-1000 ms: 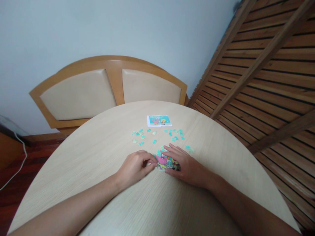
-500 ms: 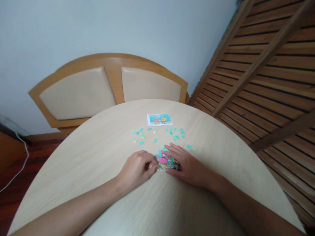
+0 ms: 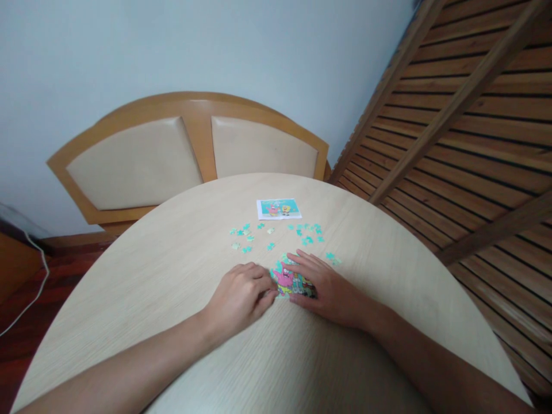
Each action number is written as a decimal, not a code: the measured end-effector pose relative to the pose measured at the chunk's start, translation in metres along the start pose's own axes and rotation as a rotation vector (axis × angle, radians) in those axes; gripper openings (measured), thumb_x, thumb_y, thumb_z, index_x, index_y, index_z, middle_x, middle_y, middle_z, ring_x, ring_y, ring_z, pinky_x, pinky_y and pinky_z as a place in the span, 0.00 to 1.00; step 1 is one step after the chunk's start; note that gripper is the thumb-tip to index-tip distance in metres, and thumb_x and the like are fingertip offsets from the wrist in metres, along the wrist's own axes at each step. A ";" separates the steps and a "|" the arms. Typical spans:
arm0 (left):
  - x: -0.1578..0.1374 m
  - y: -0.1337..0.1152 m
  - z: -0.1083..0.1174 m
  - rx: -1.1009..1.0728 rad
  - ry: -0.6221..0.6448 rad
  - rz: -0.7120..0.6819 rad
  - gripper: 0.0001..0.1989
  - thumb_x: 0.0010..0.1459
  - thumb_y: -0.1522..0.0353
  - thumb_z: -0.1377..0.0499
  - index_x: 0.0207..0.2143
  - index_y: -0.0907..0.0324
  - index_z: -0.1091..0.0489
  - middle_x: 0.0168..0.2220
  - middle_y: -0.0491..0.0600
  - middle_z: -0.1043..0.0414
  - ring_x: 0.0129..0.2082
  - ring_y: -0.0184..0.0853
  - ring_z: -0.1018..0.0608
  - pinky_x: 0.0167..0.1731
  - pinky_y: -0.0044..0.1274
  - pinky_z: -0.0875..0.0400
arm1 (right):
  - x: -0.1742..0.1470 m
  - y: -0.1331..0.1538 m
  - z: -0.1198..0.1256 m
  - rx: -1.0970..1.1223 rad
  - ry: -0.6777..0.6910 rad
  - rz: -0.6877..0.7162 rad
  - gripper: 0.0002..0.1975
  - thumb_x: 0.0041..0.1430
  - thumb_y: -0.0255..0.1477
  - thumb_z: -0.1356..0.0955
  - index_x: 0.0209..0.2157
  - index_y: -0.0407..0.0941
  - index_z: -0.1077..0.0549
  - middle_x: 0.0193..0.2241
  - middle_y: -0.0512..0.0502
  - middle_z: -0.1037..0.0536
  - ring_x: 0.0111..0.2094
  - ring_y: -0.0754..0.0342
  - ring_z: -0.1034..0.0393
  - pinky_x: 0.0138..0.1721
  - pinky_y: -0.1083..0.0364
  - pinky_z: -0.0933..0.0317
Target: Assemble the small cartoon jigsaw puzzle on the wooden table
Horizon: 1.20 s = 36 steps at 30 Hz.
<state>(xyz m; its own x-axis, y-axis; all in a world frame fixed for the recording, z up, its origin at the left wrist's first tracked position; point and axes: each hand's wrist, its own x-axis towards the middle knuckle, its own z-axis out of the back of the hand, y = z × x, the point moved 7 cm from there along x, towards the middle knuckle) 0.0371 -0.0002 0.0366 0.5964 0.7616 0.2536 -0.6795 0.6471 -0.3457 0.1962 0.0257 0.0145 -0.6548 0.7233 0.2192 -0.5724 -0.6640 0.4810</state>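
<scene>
A partly joined jigsaw puzzle [image 3: 283, 278] with a pink starfish figure lies flat on the table. My left hand [image 3: 248, 290] is closed at the puzzle's lower left edge, fingertips pressed together on a puzzle piece that they mostly hide. From the right, my right hand [image 3: 321, 282] rests over the puzzle with its fingers spread, covering part of the picture. Beyond the hands sit loose teal puzzle pieces [image 3: 308, 230] on the right and more loose pieces [image 3: 246, 232] on the left. A couple of joined pieces [image 3: 332, 257] lie just above my right hand.
A small picture card [image 3: 279, 209] of the same cartoon scene lies behind the pieces on the round wooden table [image 3: 172, 259]. Past the table's far edge stands a padded headboard [image 3: 200, 132] against the wall. Wooden slats [image 3: 466, 132] rise on the right.
My left fingers have curled down over the puzzle's left edge, hiding the pale piece seen at their tips before. My right hand has stayed nearly still. The view has shifted very slightly.
</scene>
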 end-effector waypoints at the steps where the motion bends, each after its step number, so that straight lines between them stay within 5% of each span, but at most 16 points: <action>1: 0.000 0.000 0.000 0.009 0.003 -0.008 0.08 0.66 0.68 0.44 0.35 0.57 0.25 0.34 0.49 0.25 0.37 0.38 0.24 0.39 0.30 0.30 | 0.000 0.000 -0.001 0.000 0.001 -0.001 0.29 0.61 0.44 0.30 0.61 0.47 0.30 0.65 0.37 0.35 0.68 0.38 0.47 0.66 0.35 0.50; 6: -0.001 0.000 0.004 0.025 0.000 -0.039 0.08 0.66 0.67 0.44 0.37 0.57 0.25 0.34 0.49 0.24 0.37 0.39 0.24 0.38 0.30 0.28 | 0.002 0.001 0.006 0.006 0.009 0.000 0.29 0.62 0.45 0.31 0.61 0.47 0.30 0.65 0.38 0.34 0.67 0.38 0.46 0.66 0.35 0.50; 9: -0.001 0.009 0.012 -0.007 -0.065 0.010 0.09 0.66 0.69 0.46 0.38 0.57 0.25 0.36 0.49 0.23 0.38 0.38 0.23 0.39 0.30 0.27 | 0.003 -0.006 0.036 0.007 -0.121 -0.039 0.17 0.66 0.40 0.34 0.51 0.48 0.23 0.54 0.40 0.23 0.58 0.42 0.32 0.61 0.40 0.41; 12: 0.000 0.018 0.018 -0.024 -0.148 0.036 0.10 0.66 0.69 0.47 0.41 0.57 0.25 0.39 0.50 0.23 0.41 0.39 0.24 0.43 0.32 0.26 | -0.005 -0.033 0.073 -0.069 -0.288 -0.252 0.11 0.65 0.35 0.35 0.38 0.47 0.21 0.41 0.43 0.18 0.45 0.45 0.24 0.50 0.44 0.33; 15: 0.001 0.019 0.015 -0.055 -0.160 -0.018 0.12 0.66 0.70 0.46 0.48 0.56 0.26 0.46 0.52 0.24 0.47 0.39 0.24 0.49 0.35 0.26 | -0.017 -0.065 0.089 -0.117 -0.303 -0.464 0.11 0.61 0.34 0.34 0.34 0.46 0.20 0.35 0.43 0.17 0.38 0.45 0.23 0.42 0.48 0.32; 21: -0.002 0.008 -0.005 -0.066 0.015 -0.226 0.23 0.67 0.71 0.46 0.63 0.51 0.36 0.64 0.51 0.35 0.65 0.42 0.35 0.63 0.40 0.36 | -0.029 -0.092 0.082 -0.106 -0.218 -0.617 0.10 0.57 0.33 0.33 0.31 0.45 0.20 0.26 0.46 0.19 0.29 0.49 0.24 0.30 0.53 0.35; 29: -0.001 0.006 -0.006 -0.087 0.086 -0.245 0.20 0.69 0.68 0.46 0.61 0.50 0.33 0.63 0.51 0.34 0.63 0.40 0.30 0.62 0.38 0.33 | -0.025 -0.087 0.073 -0.116 -0.179 -0.604 0.14 0.56 0.41 0.31 0.31 0.45 0.21 0.27 0.45 0.20 0.28 0.49 0.27 0.28 0.54 0.37; 36: -0.001 0.006 -0.007 -0.070 0.106 -0.234 0.20 0.69 0.68 0.45 0.61 0.50 0.33 0.63 0.50 0.33 0.62 0.41 0.30 0.62 0.38 0.33 | -0.017 -0.083 0.063 -0.182 -0.179 -0.539 0.11 0.54 0.35 0.32 0.35 0.44 0.21 0.31 0.44 0.23 0.31 0.50 0.29 0.33 0.53 0.37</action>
<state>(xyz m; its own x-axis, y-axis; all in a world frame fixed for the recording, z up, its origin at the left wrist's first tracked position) 0.0355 0.0031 0.0279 0.7779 0.5812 0.2390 -0.4886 0.7985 -0.3517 0.2861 0.0806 0.0248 -0.1641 0.9776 0.1319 -0.8867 -0.2047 0.4146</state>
